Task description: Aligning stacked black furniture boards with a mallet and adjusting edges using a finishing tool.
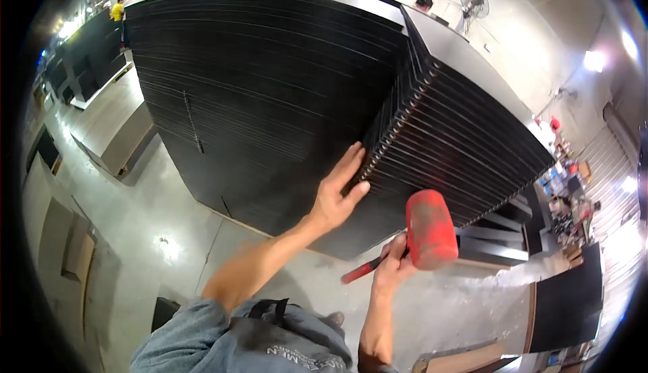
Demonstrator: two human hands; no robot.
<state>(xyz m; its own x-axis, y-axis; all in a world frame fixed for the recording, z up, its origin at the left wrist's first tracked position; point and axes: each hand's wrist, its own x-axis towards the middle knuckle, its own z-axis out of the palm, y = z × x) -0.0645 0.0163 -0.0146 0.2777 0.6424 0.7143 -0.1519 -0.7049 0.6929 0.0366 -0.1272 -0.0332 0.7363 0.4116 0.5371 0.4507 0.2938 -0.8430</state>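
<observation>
A tall stack of black panels (pixel 256 83) fills the middle of the view, its edges lying one above another. At its right stands another column of black panels (pixel 466 130), with a row of small round holes along the corner. My left hand (pixel 335 194) rests against that corner, fingers stretched and thumb apart, holding nothing. Lower right, my right hand (pixel 391 268) is closed round the handle of a mallet with a worn red head (pixel 432 230). The mallet's head is raised beside the lower panels, apart from my left hand.
Pallets with flat boards (pixel 111 130) stand on the floor at the left. A black panel (pixel 567 299) stands at the lower right, near cardboard (pixel 466 359). People are farther off, one in a yellow top (pixel 117 12). A fan (pixel 474 2) hangs behind the stack.
</observation>
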